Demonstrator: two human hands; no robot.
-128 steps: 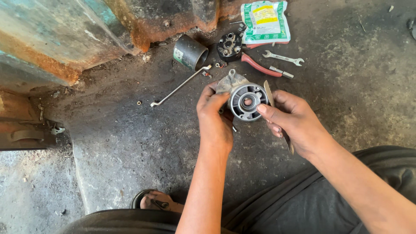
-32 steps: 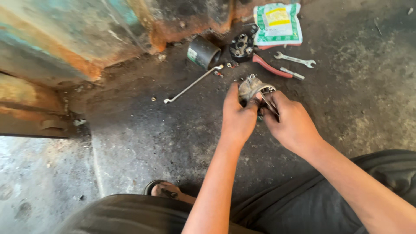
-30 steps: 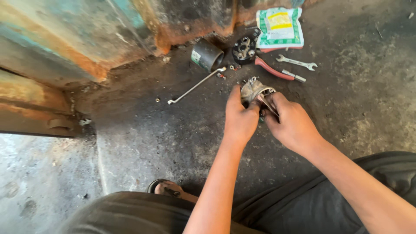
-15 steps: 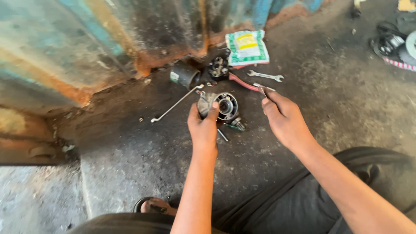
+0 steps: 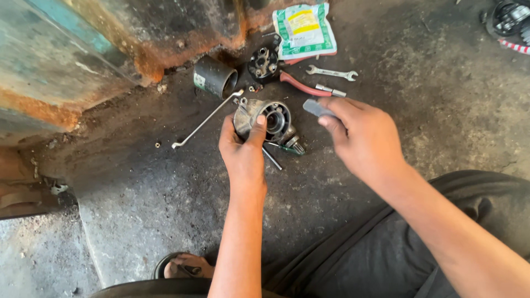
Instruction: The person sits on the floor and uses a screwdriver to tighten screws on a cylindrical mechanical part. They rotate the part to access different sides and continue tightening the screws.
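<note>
Around your hands on the oily floor (image 5: 165, 221) lie a bent rod (image 5: 205, 120), a dark cylinder (image 5: 214, 76), a spanner (image 5: 332, 72) and a green packet (image 5: 304, 29). Your left hand (image 5: 243, 149) clasps the grey round motor housing (image 5: 271, 118) on the floor. Your right hand (image 5: 361, 135), just beside it, pinches a small grey piece (image 5: 315, 107).

A flat plastic pouch (image 5: 305, 29) lay at the top centre of the frame, on the dark ground by the rusty wall. It was roughly rectangular, white with green borders and a yellow panel near its upper middle. A dark metal cylinder (image 5: 214, 76) left of it bore a small pale label (image 5: 199, 81) on its side.
</note>
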